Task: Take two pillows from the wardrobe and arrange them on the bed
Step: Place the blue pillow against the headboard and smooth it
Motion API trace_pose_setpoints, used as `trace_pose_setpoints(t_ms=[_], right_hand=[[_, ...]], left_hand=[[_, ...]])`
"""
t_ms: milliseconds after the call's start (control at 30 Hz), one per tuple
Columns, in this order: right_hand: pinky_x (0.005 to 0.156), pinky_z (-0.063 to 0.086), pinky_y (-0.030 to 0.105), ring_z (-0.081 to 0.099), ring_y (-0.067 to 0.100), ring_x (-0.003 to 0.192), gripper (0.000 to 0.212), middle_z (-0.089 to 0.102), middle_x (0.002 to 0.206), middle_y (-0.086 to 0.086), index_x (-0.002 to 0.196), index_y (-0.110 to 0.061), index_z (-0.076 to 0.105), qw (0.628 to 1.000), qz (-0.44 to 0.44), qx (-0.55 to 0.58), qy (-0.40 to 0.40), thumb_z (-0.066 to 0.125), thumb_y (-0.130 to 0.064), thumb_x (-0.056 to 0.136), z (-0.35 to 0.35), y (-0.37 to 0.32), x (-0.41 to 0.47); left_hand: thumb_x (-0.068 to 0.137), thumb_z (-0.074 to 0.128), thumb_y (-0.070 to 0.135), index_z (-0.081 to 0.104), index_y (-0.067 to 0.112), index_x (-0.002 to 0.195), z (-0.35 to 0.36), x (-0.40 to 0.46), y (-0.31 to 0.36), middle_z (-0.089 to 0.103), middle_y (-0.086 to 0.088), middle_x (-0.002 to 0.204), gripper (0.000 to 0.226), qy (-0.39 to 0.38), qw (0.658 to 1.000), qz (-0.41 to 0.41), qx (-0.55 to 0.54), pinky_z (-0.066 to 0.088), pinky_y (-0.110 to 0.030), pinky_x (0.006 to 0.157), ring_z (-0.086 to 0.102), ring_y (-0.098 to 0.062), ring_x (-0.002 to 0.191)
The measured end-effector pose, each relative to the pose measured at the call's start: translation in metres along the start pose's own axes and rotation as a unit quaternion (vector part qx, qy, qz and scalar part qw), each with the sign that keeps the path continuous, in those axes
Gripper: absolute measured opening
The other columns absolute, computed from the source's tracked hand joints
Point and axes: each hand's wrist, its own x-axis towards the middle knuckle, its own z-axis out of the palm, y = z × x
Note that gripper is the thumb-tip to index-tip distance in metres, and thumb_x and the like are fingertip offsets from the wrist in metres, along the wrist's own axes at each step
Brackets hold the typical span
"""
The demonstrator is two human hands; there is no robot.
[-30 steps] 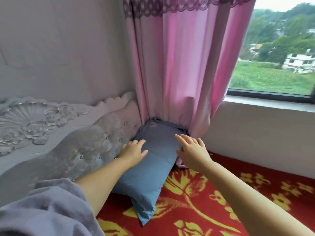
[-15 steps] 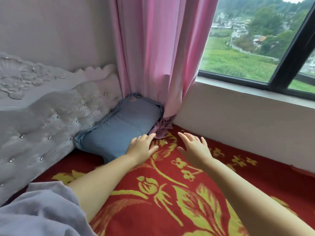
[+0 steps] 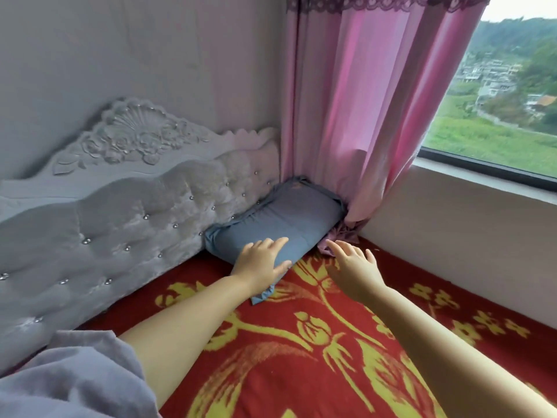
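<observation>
One blue pillow point(image 3: 283, 224) lies on the bed point(image 3: 301, 342) in the far corner, leaning against the padded headboard. The bed is covered with a red blanket with yellow flowers. My left hand point(image 3: 262, 263) lies flat on the pillow's near end, fingers spread, not gripping. To the right of the pillow my right hand point(image 3: 352, 267) hovers open over the blanket, fingers apart, holding nothing. No second pillow is in view.
A white carved headboard point(image 3: 120, 212) with studded padding runs along the left. A pink curtain point(image 3: 361, 116) hangs into the corner, its hem bunched beside the pillow. A low wall and window point(image 3: 497, 116) border the bed on the right. A grey sleeve point(image 3: 66, 381) shows at bottom left.
The view has swung around and back toward the corner. Both hands drew back off the pillow; the left one now rests on its near end, and the right one stays off it.
</observation>
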Motion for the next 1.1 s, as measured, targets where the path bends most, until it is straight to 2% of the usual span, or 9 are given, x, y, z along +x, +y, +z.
trace_pose_setpoints(t_ms=[200, 267, 367, 533, 667, 967, 1100], right_hand=[[0.115, 0.014, 0.056, 0.03, 0.023, 0.138, 0.06, 0.032, 0.151, 0.002, 0.148, -0.028, 0.022, 0.998, -0.051, -0.036, -0.003, 0.043, -0.044, 0.094, 0.043, -0.174, -0.017], [0.115, 0.014, 0.056, 0.03, 0.024, 0.138, 0.06, 0.032, 0.151, 0.002, 0.148, -0.028, 0.022, 0.997, -0.053, -0.055, 0.005, 0.043, -0.044, 0.094, 0.041, -0.21, -0.023], [0.116, 0.013, 0.055, 0.029, 0.024, 0.139, 0.059, 0.031, 0.152, 0.002, 0.148, -0.029, 0.02, 0.997, -0.026, -0.07, 0.012, 0.041, -0.045, 0.095, 0.024, -0.237, -0.037], [0.114, 0.018, 0.052, 0.033, 0.023, 0.138, 0.059, 0.033, 0.151, -0.001, 0.147, -0.03, 0.021, 0.997, 0.031, -0.061, 0.033, 0.042, -0.045, 0.094, 0.023, -0.244, -0.087], [0.115, 0.017, 0.053, 0.032, 0.023, 0.138, 0.059, 0.032, 0.152, -0.003, 0.146, -0.032, 0.02, 0.997, 0.053, -0.053, -0.003, 0.043, -0.045, 0.094, 0.035, -0.245, -0.143], [0.116, 0.016, 0.054, 0.031, 0.023, 0.139, 0.059, 0.031, 0.153, -0.001, 0.148, -0.03, 0.019, 0.999, 0.031, -0.038, 0.014, 0.042, -0.045, 0.095, 0.02, -0.276, -0.24], [0.117, 0.015, 0.054, 0.03, 0.024, 0.14, 0.058, 0.031, 0.153, 0.0, 0.147, -0.031, 0.02, 0.999, -0.021, -0.027, 0.002, 0.043, -0.043, 0.095, 0.016, -0.316, -0.285]], left_hand=[[0.093, 0.046, 0.046, 0.034, 0.024, 0.142, -0.06, -0.118, -0.151, 0.052, -0.008, 0.135, 0.054, 0.039, 0.996, -0.078, 0.01, 0.042, -0.043, 0.096, 0.049, -0.03, 0.123], [0.093, 0.047, 0.046, 0.036, 0.024, 0.14, -0.091, -0.142, -0.181, 0.053, -0.009, 0.135, 0.054, 0.067, 0.994, -0.082, 0.005, 0.044, -0.044, 0.095, 0.05, -0.032, 0.122], [0.093, 0.046, 0.047, 0.035, 0.024, 0.141, -0.118, -0.168, -0.201, 0.051, -0.008, 0.138, 0.054, 0.063, 0.996, -0.054, 0.013, 0.044, -0.044, 0.093, 0.049, -0.031, 0.122], [0.095, 0.041, 0.047, 0.029, 0.023, 0.144, -0.092, -0.202, -0.187, 0.05, -0.005, 0.135, 0.055, 0.013, 1.0, -0.024, -0.008, 0.037, -0.042, 0.102, 0.047, -0.026, 0.124], [0.094, 0.04, 0.048, 0.027, 0.025, 0.144, -0.061, -0.237, -0.16, 0.05, -0.003, 0.132, 0.056, -0.039, 0.999, -0.007, -0.015, 0.034, -0.04, 0.104, 0.046, -0.024, 0.123], [0.094, 0.041, 0.047, 0.026, 0.024, 0.145, -0.08, -0.33, -0.128, 0.047, -0.005, 0.139, 0.057, -0.028, 0.998, -0.028, -0.049, 0.033, -0.041, 0.106, 0.042, -0.024, 0.131], [0.094, 0.043, 0.047, 0.029, 0.023, 0.144, -0.103, -0.403, -0.132, 0.048, -0.007, 0.138, 0.057, -0.001, 0.996, -0.079, -0.049, 0.038, -0.042, 0.103, 0.044, -0.025, 0.129]])
